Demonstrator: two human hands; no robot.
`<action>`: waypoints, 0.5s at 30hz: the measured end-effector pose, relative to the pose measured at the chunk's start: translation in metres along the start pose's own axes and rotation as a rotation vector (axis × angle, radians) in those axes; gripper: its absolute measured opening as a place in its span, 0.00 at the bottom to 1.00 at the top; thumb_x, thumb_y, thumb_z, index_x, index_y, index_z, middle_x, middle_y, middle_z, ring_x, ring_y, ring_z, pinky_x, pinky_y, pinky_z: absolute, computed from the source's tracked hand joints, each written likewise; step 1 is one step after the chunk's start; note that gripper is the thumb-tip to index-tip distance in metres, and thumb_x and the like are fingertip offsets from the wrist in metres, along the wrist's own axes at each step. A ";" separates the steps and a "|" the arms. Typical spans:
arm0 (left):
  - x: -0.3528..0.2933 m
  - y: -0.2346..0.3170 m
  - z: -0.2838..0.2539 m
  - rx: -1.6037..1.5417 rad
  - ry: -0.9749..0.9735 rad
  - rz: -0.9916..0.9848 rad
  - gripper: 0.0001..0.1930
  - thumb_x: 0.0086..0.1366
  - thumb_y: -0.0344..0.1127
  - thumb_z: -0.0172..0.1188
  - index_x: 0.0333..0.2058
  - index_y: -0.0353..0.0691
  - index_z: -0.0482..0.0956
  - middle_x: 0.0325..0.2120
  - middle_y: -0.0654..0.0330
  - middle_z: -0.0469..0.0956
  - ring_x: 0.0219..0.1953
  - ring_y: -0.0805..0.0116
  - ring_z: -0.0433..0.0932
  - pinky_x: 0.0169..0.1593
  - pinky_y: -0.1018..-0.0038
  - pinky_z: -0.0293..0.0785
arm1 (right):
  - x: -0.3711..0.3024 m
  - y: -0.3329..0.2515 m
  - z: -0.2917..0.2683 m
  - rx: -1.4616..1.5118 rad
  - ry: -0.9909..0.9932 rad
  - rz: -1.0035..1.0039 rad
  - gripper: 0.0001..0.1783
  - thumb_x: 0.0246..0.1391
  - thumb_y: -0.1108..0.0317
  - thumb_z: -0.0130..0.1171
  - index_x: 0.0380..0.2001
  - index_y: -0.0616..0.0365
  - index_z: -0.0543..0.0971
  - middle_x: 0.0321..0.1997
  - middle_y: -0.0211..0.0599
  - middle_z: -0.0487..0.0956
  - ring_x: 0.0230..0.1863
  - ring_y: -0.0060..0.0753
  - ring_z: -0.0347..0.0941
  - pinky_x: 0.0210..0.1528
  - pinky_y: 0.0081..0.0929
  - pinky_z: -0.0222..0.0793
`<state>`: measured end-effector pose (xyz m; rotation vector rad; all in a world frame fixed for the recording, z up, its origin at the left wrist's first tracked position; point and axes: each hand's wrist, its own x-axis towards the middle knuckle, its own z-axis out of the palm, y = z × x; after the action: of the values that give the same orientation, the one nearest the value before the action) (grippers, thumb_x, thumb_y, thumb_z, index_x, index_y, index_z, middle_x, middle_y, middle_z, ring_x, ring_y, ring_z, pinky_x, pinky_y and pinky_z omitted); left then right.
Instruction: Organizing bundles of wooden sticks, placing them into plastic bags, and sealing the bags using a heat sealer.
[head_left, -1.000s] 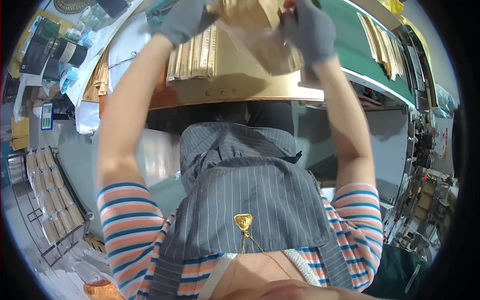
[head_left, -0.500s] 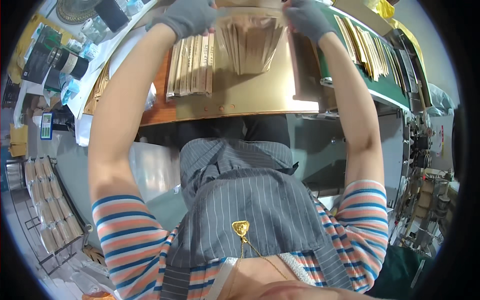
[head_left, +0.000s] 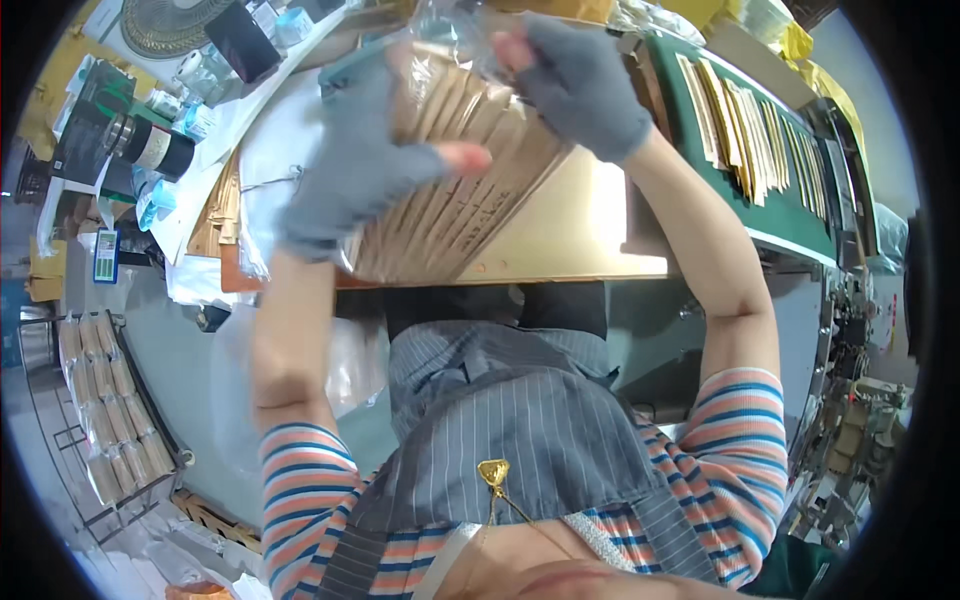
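A clear plastic bag of brown paper packets (head_left: 470, 215) lies tilted at the table's near edge, its packets fanned side by side. My left hand (head_left: 350, 165), in a grey fingerless glove and blurred, lies over the bag's left side. Its thumb is stretched out across the packets and its fingers point away from me. At the far right end of the bag, my right hand (head_left: 585, 90), gloved the same way, has its fingers curled at the loose clear plastic (head_left: 450, 30). The exact grip is partly hidden.
A gold-coloured board (head_left: 590, 225) covers the near tabletop. To the right, a green surface (head_left: 690, 130) carries rows of brown packets (head_left: 735, 125). Bottles, a black cylinder (head_left: 150, 140) and a phone (head_left: 240, 40) stand at the left. A wire rack (head_left: 110, 410) holds wrapped packs.
The bagged packets have come nearer and now lie tilted to the left, over the other bagged packets. My left hand has moved down over them, while my right has shifted slightly left and nearer.
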<state>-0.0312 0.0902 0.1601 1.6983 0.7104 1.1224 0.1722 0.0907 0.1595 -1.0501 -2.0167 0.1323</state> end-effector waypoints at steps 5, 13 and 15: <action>0.011 -0.152 -0.008 -0.227 0.032 -0.405 0.16 0.51 0.33 0.65 0.39 0.33 0.77 0.31 0.61 0.78 0.33 0.74 0.76 0.37 0.79 0.72 | 0.035 0.123 0.081 -0.424 -0.032 0.150 0.08 0.52 0.61 0.52 0.29 0.54 0.70 0.26 0.44 0.76 0.30 0.52 0.73 0.30 0.43 0.67; 0.044 -0.220 -0.053 -0.331 0.200 -0.673 0.14 0.55 0.36 0.61 0.39 0.35 0.79 0.34 0.57 0.78 0.30 0.66 0.78 0.38 0.73 0.75 | 0.139 0.078 0.085 -0.265 -0.035 0.481 0.20 0.48 0.51 0.56 0.32 0.60 0.77 0.37 0.56 0.75 0.41 0.54 0.72 0.46 0.40 0.66; 0.055 -0.221 -0.057 -0.317 0.318 -0.862 0.13 0.56 0.33 0.58 0.38 0.31 0.78 0.31 0.59 0.78 0.32 0.69 0.76 0.37 0.75 0.73 | 0.136 0.095 0.089 -0.312 -0.082 0.438 0.24 0.44 0.54 0.59 0.42 0.58 0.74 0.36 0.53 0.74 0.40 0.53 0.72 0.44 0.40 0.67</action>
<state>-0.0535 0.2435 -0.0166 0.7921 1.2321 0.8107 0.1279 0.2729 0.1464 -1.7027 -1.8867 0.0918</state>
